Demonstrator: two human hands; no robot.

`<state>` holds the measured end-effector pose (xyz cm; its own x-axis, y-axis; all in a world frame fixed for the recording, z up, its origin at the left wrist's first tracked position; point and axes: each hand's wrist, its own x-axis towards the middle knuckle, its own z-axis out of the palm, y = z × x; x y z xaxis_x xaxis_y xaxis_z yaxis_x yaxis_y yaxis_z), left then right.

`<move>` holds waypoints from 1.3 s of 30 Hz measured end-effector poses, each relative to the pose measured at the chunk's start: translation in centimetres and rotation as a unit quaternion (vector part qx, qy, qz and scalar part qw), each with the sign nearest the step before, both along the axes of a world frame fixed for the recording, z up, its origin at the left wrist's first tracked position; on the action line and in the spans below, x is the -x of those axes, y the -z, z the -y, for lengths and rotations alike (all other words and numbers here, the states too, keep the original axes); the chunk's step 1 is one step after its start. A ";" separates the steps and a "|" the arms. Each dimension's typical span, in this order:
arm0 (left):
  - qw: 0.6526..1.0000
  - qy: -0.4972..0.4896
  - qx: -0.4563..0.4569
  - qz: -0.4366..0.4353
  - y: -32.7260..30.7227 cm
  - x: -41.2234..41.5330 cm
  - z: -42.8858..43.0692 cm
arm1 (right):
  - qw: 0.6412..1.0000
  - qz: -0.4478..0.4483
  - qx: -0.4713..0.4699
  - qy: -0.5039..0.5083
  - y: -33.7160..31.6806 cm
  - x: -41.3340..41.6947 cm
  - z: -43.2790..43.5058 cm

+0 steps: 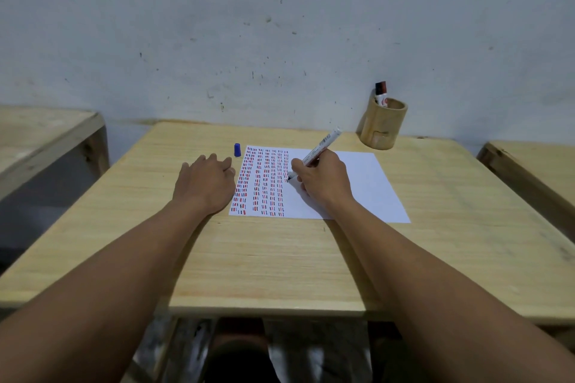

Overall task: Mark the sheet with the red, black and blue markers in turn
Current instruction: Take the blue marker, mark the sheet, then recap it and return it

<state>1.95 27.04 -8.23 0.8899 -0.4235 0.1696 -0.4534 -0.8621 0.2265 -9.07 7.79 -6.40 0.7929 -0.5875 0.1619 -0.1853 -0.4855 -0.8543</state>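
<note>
A white sheet [367, 183] lies on the wooden table, its left part filled with columns of short red, black and blue dashes. My right hand [323, 180] grips a white-barrelled marker [322, 144], tilted up to the right, with its tip touching the sheet beside the last column. A blue cap [237, 149] stands on the table just off the sheet's far left corner. My left hand [205, 180] rests flat, palm down, at the sheet's left edge and holds nothing. Two more markers [381, 93], with dark and red caps, stick out of a wooden cup [384, 124].
The wooden cup stands at the far right of the table [264, 258], close to the pale wall. Other wooden tables flank this one at left [46, 130] and right [535, 165], with gaps between. My knees show under the near edge.
</note>
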 end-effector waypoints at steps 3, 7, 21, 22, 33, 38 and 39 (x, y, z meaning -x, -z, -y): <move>1.000 -0.001 0.001 0.000 0.0 0.0 0.0 | 1.000 -0.004 -0.002 -0.002 0.0 0.0 0.0; 1.000 -0.002 0.005 0.009 -0.1 0.2 0.1 | 1.000 -0.010 0.003 -0.004 -0.2 -0.1 0.0; 0.991 -0.007 0.130 -0.029 -2.9 -3.1 2.8 | 0.970 0.079 -0.231 -0.017 -2.4 -1.5 0.9; 0.992 -0.005 0.125 -0.031 -2.8 -3.6 2.9 | 0.963 0.081 -0.258 -0.019 -2.6 -1.6 1.0; 0.959 -0.018 0.281 -0.031 -5.3 -2.8 4.4 | 0.932 0.105 -0.347 -0.004 -3.8 -1.5 2.1; 0.901 0.002 0.414 -0.130 -7.7 -1.0 6.6 | 0.899 0.150 -0.411 0.003 -5.5 -1.1 2.4; 0.885 0.008 0.439 -0.156 -8.0 -0.7 7.0 | 0.896 0.159 -0.415 0.005 -6.0 -1.0 2.4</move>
